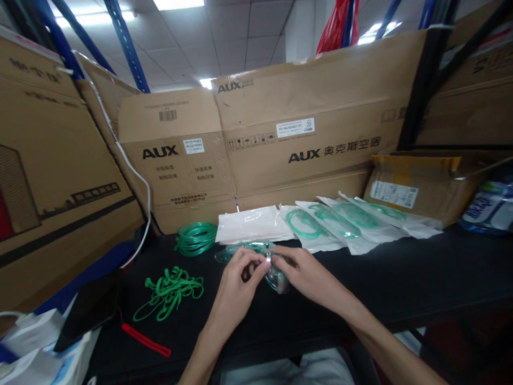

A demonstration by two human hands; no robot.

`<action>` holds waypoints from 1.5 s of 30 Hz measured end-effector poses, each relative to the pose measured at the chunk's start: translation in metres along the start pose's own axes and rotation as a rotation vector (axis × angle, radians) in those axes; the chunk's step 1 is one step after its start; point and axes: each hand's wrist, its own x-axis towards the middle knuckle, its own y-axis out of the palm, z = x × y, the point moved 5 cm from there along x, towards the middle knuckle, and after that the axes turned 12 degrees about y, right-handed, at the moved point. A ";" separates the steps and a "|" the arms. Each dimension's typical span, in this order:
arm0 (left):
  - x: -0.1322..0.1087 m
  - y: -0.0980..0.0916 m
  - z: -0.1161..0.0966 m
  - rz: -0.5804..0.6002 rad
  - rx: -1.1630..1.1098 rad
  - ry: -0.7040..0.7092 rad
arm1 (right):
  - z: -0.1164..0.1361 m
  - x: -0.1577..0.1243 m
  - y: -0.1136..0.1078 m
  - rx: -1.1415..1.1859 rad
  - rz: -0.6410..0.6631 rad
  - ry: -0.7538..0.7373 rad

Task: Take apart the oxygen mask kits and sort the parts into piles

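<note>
Over the black tabletop, my left hand [240, 275] and my right hand [302, 270] meet with their fingers closed on a clear greenish plastic face mask [278, 280]. A small silvery metal strip [268, 258] shows between the fingertips, at the mask. Part of the mask is hidden behind my fingers. Just beyond my hands lie more clear green plastic pieces [228, 251], partly covered by them. To the left is a tangle of green elastic straps [172, 291]. Behind it rests a coil of green tubing [196, 238].
White pouches [254, 224] are stacked at the back. Several pouches with green tubing [308, 227] fan out rightward. Cardboard [260, 155] walls the back. An open box [395, 192] and a bottle [491, 206] stand right; a phone [90, 307] and red strap [146, 339] lie left.
</note>
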 end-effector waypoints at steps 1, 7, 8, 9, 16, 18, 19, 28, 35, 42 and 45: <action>0.001 -0.003 -0.001 -0.001 0.029 0.027 | -0.001 0.000 0.001 0.003 0.025 0.016; 0.002 -0.007 -0.011 0.147 0.102 0.179 | -0.009 0.000 0.003 0.002 0.116 0.097; 0.002 -0.008 -0.012 0.165 0.112 0.181 | -0.010 -0.001 0.003 -0.001 0.114 0.107; 0.002 -0.008 -0.012 0.175 0.125 0.177 | -0.011 -0.001 0.002 0.004 0.110 0.112; -0.001 -0.017 -0.010 0.160 0.187 0.180 | -0.006 -0.005 0.001 0.112 0.179 0.084; 0.000 -0.020 -0.009 0.137 0.190 0.178 | -0.004 -0.006 -0.001 0.068 0.204 0.060; 0.000 -0.022 -0.009 0.129 0.189 0.177 | -0.004 -0.007 -0.002 0.041 0.209 0.047; 0.000 -0.024 -0.011 0.149 0.097 0.216 | 0.000 -0.008 -0.004 0.060 0.224 0.051; 0.000 -0.022 -0.018 0.132 0.122 0.277 | 0.000 -0.009 -0.005 -0.057 0.180 0.079; -0.005 -0.051 -0.009 0.121 0.169 0.141 | -0.008 -0.004 -0.011 -0.194 0.087 0.122; -0.024 -0.054 0.002 0.198 0.215 0.092 | -0.008 -0.002 -0.014 -0.197 0.073 0.120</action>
